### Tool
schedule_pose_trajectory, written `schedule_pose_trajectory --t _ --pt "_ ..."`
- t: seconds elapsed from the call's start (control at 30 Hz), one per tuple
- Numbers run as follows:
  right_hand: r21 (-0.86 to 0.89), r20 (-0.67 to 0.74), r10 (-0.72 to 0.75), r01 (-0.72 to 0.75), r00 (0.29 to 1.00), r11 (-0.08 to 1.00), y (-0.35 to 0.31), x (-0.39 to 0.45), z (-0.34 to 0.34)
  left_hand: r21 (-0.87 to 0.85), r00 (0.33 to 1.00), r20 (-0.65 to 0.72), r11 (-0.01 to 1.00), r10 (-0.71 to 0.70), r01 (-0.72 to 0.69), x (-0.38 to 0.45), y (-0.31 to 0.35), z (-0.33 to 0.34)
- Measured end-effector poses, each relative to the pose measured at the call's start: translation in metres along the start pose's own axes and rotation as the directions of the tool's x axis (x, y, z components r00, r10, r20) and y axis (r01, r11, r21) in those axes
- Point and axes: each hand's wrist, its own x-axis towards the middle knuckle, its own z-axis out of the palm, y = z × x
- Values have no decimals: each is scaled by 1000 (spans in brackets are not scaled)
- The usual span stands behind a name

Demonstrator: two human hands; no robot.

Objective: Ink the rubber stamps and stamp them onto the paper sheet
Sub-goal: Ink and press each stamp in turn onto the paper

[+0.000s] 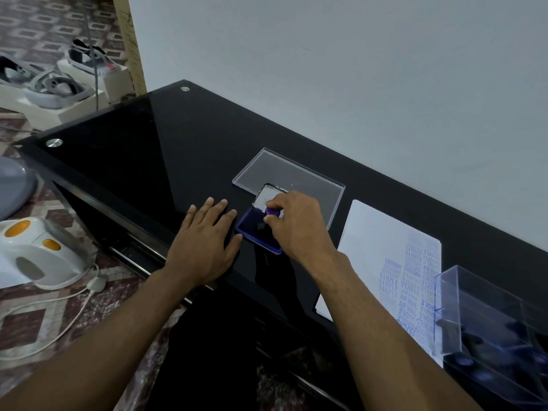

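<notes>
Head view, over a black glass table [148, 149]: the right hand [299, 223] pinches a purple-handled stamp [272, 211] in curled fingertips and holds it down over the open ink pad [258, 232]. From this angle it cannot be told whether the rubber face is pressing the pad or hovering just above it. The left hand [204, 241] lies flat on the table at the pad's 9 o'clock, fingers straight and slightly spread, its fingertips touching or just beside the pad's near edge, apparently steadying it. The pad's hinged lid [268, 197] stands open at its 12 o'clock, resting against a clear plastic lid [284, 173] that lies flat on the table.

At the pad's 3 o'clock, well apart from it, lies the paper sheet [370, 232]. Its nearer part is already crowded with blue impressions, among them "SAMPLE", "AIR MAIL" and "AMENDED", while the far part is bare. Judged from that, the job is well along, with this stamp at the inking step and its print yet to be made. At the sheet's 4 o'clock a clear plastic box [486, 315] overlaps the paper's corner and holds several more dark-handled stamps [462, 360]; which of those have been used cannot be told.
</notes>
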Motion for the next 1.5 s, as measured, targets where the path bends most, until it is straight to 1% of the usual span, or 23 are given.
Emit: schedule_pose_trajectory --t 0.1,0.2,0.37,0.47,0.6,0.73,0.9,1.03,1.17,1.33,1.5 --pt "45 -40 19 -17 999 999 2 -8 -6 -42 1000 15 999 1 0 2 1 -4" --pt "133 -122 77 -61 989 989 8 -19 -16 -80 999 -22 996 26 -28 4 10 -9" --pt "117 -180 106 -86 978 989 30 -43 -37 -111 992 -63 987 109 -115 8 50 -16" --pt "117 -235 144 -120 961 986 50 -58 -46 -141 986 -55 976 160 -166 10 79 -15" --pt "159 -246 241 -206 939 966 81 -77 -58 -193 978 -35 958 208 -211 10 116 -10" --pt "198 -286 343 -295 895 935 114 -94 -72 -192 961 8 944 275 -269 16 151 -1" --pt "200 -324 405 -357 855 912 149 -109 -93 -193 938 24 923 345 -334 24 187 10" --pt "170 -354 425 -389 833 905 169 -113 -100 -190 922 50 910 384 -369 34 211 18" --pt "195 -351 448 -403 823 894 183 -111 -101 -181 917 65 908 393 -377 47 225 29" --pt "184 -312 423 -383 851 905 194 -100 -99 -183 908 92 903 409 -388 64 231 43" --pt "141 -326 338 -308 883 941 203 -93 -89 -192 900 115 898 420 -395 75 231 50"
